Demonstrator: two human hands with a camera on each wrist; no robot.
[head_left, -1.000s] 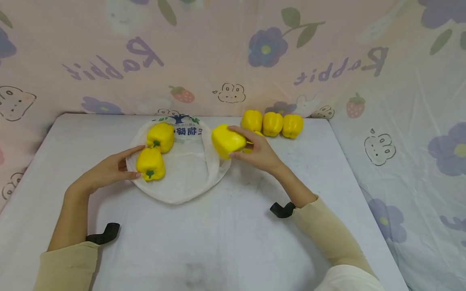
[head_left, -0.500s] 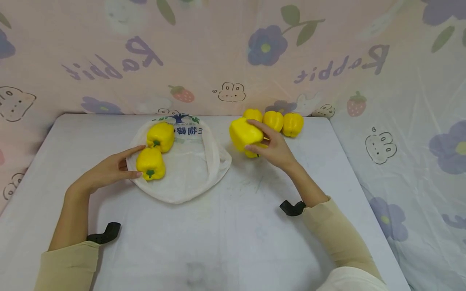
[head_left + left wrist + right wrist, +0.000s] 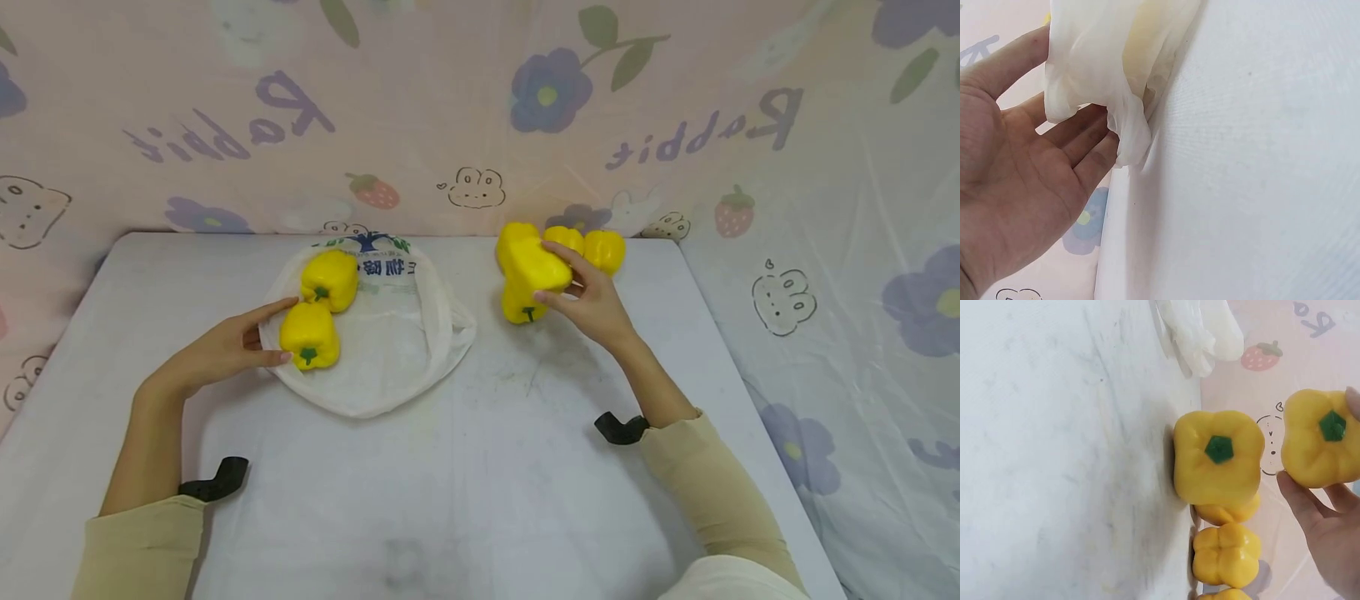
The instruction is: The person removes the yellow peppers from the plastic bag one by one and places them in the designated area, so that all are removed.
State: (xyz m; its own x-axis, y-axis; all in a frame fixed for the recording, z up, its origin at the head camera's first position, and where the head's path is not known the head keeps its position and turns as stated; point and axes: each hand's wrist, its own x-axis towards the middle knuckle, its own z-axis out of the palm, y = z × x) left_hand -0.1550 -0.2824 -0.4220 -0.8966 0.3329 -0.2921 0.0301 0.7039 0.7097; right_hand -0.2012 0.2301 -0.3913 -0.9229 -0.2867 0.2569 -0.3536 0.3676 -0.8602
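Observation:
My right hand (image 3: 592, 304) holds a yellow bell pepper (image 3: 546, 268) between thumb and fingers, up over the row at the back right. Its green stem end faces the camera in the right wrist view. Beneath it another bell pepper (image 3: 1219, 459) sits on the table. On the left lies a white plastic bag (image 3: 378, 354) with blue and green print. Two bell peppers (image 3: 330, 279) rest at its left side, stem ends toward me. My left hand (image 3: 225, 346) grips the bag's left edge beside the nearer pepper; in the left wrist view the bag's folds (image 3: 1088, 62) hide the fingertips.
More yellow bell peppers (image 3: 604, 252) stand in a row near the back edge, partly behind the held one. A patterned cloth (image 3: 420, 108) hangs behind the white table (image 3: 480, 500). Black mounts (image 3: 621, 428) stick out from both forearms.
My right hand has moved right, away from the bag, carrying the bell pepper to the peppers at the back right. My left hand stays at the bag's edge.

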